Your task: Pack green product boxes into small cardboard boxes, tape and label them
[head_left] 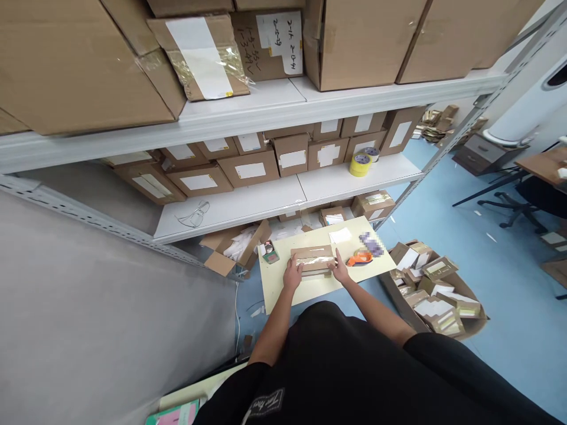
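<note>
A small cardboard box [313, 260] with shiny clear tape across its top rests on the pale yellow table [274, 289]. My left hand [293, 273] grips its left end, and my right hand [339, 268] is closed on the right end. To the right of the box lies an orange tape dispenser [359, 258], with a pixelated purple item [371, 243] beside it. White paper [340, 235] sits behind the box. A small dark green and red box [269, 252] stands at the table's left edge.
A large carton [401, 304] full of small boxes stands right of the table. Behind, a metal shelf [248, 203] bears cartons, yellow tape rolls [359, 165] and clear glasses [194, 215]. An open carton [237, 251] with white contents is at the left.
</note>
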Action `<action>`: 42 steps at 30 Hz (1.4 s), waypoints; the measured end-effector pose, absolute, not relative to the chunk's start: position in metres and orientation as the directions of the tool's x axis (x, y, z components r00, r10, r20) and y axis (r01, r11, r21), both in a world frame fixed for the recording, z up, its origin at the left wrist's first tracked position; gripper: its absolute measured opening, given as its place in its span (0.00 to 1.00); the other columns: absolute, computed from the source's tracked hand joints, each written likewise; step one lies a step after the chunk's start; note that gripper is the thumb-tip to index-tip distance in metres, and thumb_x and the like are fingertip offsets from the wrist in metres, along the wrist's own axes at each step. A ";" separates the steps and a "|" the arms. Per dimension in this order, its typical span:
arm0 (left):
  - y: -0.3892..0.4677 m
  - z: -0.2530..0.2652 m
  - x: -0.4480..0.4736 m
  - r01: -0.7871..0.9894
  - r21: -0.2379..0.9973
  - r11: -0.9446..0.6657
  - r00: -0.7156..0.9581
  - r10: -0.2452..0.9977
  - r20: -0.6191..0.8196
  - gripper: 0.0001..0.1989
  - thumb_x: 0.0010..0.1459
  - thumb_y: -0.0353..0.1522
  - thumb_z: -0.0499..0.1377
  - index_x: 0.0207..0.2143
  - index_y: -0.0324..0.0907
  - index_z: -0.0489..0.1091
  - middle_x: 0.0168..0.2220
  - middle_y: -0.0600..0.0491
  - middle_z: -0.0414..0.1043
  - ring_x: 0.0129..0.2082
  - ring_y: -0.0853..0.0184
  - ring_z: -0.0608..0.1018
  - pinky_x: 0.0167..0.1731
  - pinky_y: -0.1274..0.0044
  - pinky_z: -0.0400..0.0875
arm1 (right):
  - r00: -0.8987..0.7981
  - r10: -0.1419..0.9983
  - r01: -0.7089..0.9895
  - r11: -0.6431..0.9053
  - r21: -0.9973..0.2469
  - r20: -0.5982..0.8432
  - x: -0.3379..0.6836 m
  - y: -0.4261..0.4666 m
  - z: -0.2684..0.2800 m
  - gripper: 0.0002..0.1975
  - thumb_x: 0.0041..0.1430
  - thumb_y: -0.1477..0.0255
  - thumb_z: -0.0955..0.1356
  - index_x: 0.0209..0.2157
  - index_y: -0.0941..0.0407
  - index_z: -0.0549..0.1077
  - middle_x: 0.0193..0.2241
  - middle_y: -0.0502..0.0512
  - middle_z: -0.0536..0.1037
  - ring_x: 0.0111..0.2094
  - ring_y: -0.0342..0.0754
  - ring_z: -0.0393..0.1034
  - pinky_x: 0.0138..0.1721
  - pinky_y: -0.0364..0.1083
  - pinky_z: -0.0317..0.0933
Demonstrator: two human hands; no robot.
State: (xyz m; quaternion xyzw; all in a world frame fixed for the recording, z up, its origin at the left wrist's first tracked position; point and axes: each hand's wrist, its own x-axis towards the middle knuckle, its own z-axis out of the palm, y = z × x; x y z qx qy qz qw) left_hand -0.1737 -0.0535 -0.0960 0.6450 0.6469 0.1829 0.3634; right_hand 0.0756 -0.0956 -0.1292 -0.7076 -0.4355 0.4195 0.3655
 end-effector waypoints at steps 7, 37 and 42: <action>-0.053 -0.099 -0.175 0.703 0.706 0.082 0.114 0.967 -0.227 0.31 0.71 0.42 0.51 0.73 0.51 0.53 0.72 0.48 0.59 0.68 0.56 0.67 0.64 0.67 0.64 | 0.200 0.920 0.577 -0.388 -0.719 -0.336 0.076 -0.088 -0.121 0.36 0.66 0.60 0.64 0.73 0.51 0.56 0.53 0.58 0.81 0.53 0.59 0.76 0.56 0.54 0.66; -0.079 -0.108 -0.193 0.815 0.565 0.128 0.135 0.906 -0.401 0.30 0.70 0.40 0.55 0.72 0.49 0.56 0.62 0.46 0.74 0.55 0.55 0.80 0.54 0.69 0.71 | 0.343 0.859 0.486 -0.508 -0.711 -0.380 0.060 -0.138 -0.152 0.34 0.60 0.65 0.69 0.68 0.46 0.64 0.44 0.51 0.84 0.47 0.54 0.80 0.51 0.51 0.70; -0.102 -0.128 -0.185 0.790 0.588 0.171 0.097 0.913 -0.396 0.30 0.71 0.40 0.52 0.73 0.49 0.55 0.65 0.47 0.71 0.57 0.55 0.78 0.56 0.68 0.70 | 0.368 0.844 0.412 -0.525 -0.745 -0.391 0.063 -0.157 -0.175 0.35 0.59 0.65 0.69 0.68 0.49 0.65 0.47 0.53 0.83 0.49 0.53 0.79 0.53 0.51 0.70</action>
